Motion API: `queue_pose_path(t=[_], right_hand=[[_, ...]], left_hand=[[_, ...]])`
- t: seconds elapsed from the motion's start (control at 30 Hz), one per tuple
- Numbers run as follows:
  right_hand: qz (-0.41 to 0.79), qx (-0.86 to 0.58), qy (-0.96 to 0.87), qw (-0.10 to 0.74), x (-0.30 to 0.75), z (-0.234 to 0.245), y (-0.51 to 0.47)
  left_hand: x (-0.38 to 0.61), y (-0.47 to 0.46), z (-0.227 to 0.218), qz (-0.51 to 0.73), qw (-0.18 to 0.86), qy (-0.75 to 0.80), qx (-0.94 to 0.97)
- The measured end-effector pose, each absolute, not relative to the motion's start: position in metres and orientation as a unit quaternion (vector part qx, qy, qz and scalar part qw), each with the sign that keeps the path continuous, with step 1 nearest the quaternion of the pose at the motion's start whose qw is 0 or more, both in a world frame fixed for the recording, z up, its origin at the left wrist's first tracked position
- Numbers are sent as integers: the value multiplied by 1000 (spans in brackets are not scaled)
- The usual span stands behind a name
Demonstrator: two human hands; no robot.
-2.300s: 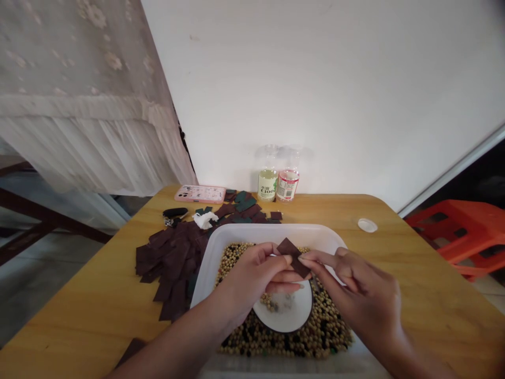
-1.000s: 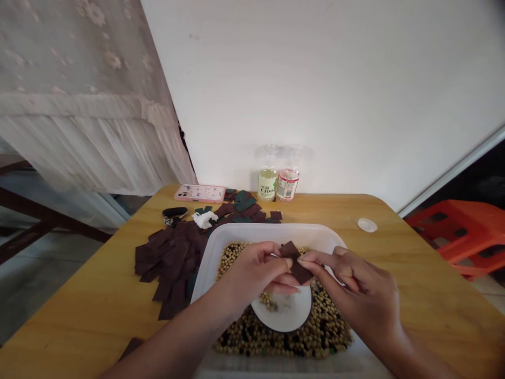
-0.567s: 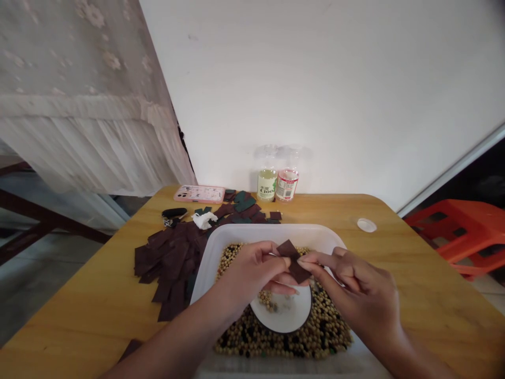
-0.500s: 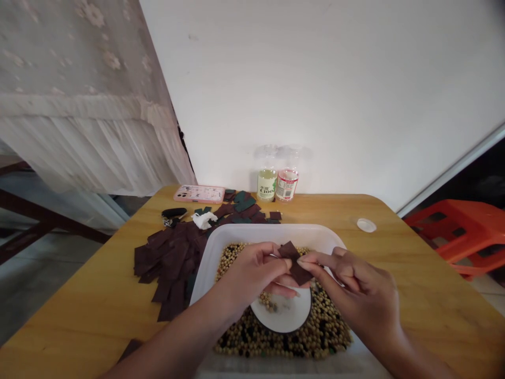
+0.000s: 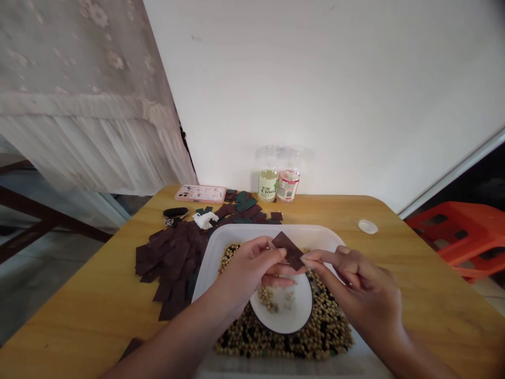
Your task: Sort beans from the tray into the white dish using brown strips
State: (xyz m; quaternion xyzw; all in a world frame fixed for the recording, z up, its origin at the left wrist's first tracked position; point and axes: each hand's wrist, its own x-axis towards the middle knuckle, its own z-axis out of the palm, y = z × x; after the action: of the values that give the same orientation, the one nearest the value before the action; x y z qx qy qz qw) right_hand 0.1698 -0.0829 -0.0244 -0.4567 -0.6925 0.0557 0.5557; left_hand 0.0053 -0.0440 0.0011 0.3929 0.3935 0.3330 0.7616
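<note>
My left hand point(image 5: 246, 271) and my right hand point(image 5: 357, 287) are both pinched on one dark brown rectangular slip point(image 5: 289, 249), held just above a small white bowl point(image 5: 294, 316). A few beans lie in the bowl. The bowl rests on a bed of tan and dark beans point(image 5: 327, 331) inside a white plastic tub point(image 5: 236, 237). The left fingers grip the slip's left side, and the right fingertips hold its lower right corner.
A heap of dark brown and green slips point(image 5: 173, 258) lies left of the tub on the wooden table point(image 5: 79, 300). Behind are a pink phone point(image 5: 200, 193), a crumpled tissue point(image 5: 205, 219), two bottles point(image 5: 278, 181) and a white cap point(image 5: 367, 227). An orange stool point(image 5: 461, 237) stands at right.
Both hands have lifted slightly with the slip, which has tipped a bit flatter. More of the bowl's inside and its beans show below the left fingers.
</note>
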Motion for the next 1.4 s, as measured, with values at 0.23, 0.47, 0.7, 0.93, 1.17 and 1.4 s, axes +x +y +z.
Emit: queue_pose_path(t=[0.23,0.47,0.7,0.93,1.17,1.4], right_hand=[[94,-467,-686,550,171,-27,-82],[156,-481,-678,534,170,-23,-82],[157,-455,-680,553,168,-22,-82],[160,-456,-695,533,169,-21,-82],[159,-471,-695,519,169,-20,-79],[81,-442,-724,523,170,-22,-84]], left_hand=[[7,-46,1,288,787,374,396],[5,-45,1,306,775,386,396],[6,-43,3,296,770,399,401],[6,-44,5,312,756,416,399],[6,-45,5,289,751,414,425],[6,-44,4,310,741,431,412]])
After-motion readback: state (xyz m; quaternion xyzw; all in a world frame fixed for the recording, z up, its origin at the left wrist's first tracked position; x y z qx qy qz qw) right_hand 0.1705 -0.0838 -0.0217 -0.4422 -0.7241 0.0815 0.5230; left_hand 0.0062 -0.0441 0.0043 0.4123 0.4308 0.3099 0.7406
